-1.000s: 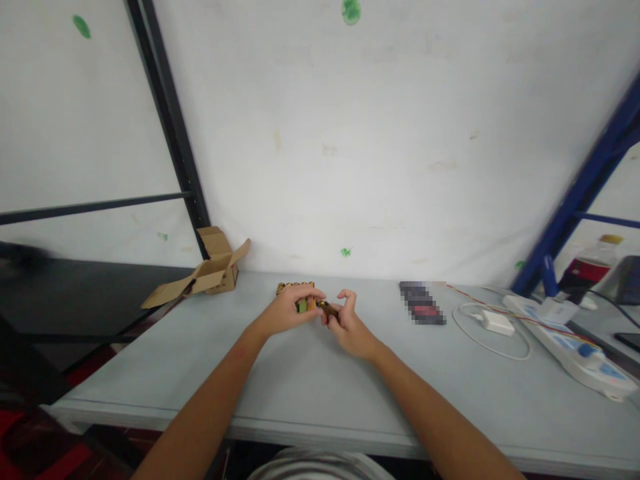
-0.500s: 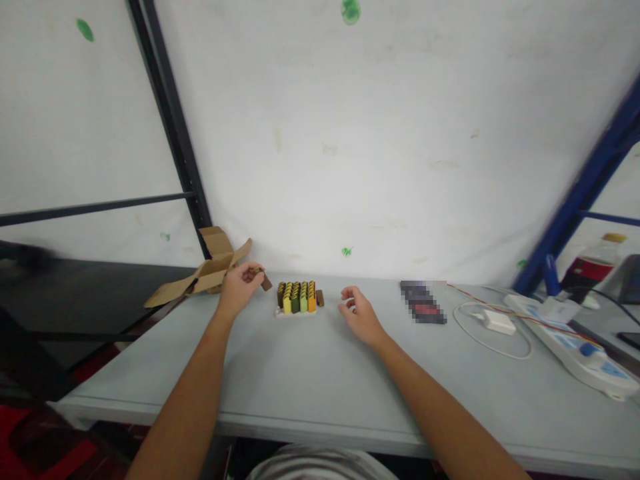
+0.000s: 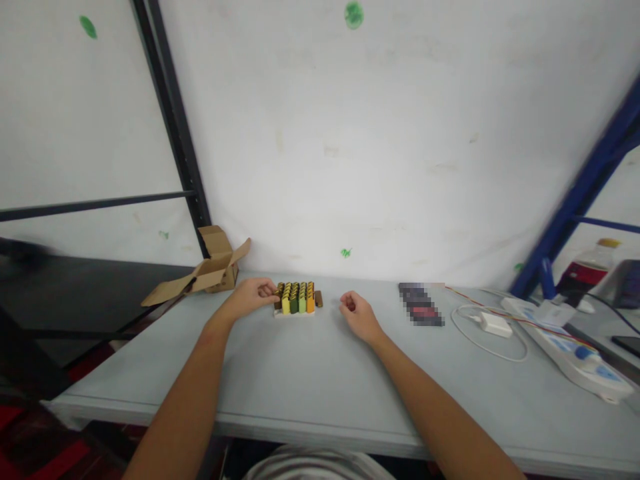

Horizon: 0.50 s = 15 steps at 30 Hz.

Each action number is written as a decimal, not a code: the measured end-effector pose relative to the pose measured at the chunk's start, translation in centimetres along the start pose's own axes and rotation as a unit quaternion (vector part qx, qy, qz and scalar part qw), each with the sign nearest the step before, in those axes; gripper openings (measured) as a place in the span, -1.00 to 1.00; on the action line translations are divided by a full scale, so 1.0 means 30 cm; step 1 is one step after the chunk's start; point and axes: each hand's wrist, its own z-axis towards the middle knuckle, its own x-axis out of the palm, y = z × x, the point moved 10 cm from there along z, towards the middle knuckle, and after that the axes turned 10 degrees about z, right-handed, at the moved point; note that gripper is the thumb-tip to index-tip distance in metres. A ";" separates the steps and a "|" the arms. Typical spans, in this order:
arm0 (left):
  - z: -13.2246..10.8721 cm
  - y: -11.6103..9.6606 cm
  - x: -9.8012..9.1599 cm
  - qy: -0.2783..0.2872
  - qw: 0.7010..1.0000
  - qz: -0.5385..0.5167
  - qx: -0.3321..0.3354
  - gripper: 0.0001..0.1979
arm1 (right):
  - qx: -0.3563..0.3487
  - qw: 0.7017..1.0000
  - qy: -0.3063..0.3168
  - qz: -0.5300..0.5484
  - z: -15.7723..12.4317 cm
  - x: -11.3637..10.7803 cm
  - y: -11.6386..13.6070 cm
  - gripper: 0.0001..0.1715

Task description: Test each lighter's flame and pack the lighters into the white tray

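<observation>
On the table a white tray (image 3: 295,315) carries upright rows of small blocks (image 3: 294,301) in yellow, dark green, light green and orange, with dark, gold-marked tops. My left hand (image 3: 250,296) is at the tray's left end, its fingers closed on a small brown block (image 3: 278,304) beside the yellow row; the fingers partly hide it. Another brown piece (image 3: 319,299) is by the orange row on the right side. My right hand (image 3: 361,316) hovers over or rests on the table right of the tray, fingers curled, with nothing visible in them.
An opened cardboard box (image 3: 220,267) stands at the back left against the wall. To the right lie a blurred dark item (image 3: 421,305), a white adapter (image 3: 495,325) with cable, and a power strip (image 3: 565,353). A bottle (image 3: 593,267) is at far right.
My left hand has moved right and down from near the cardboard box to the tray's left end, bringing the brown block. My right hand's fingers have curled in more.
</observation>
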 end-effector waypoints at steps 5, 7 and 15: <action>-0.002 -0.020 0.015 0.009 1.000 -0.009 -0.002 -0.69 | -0.006 1.000 -0.006 -0.013 -0.006 0.003 0.000 -0.89; -0.002 -0.022 0.016 0.006 1.000 -0.014 -0.003 -0.67 | -0.021 0.999 0.016 -0.047 -0.011 0.028 0.012 -0.86; -0.005 -0.023 0.027 0.015 1.000 -0.015 -0.010 -0.66 | -0.111 0.935 0.147 -0.305 -0.007 0.199 0.057 -0.40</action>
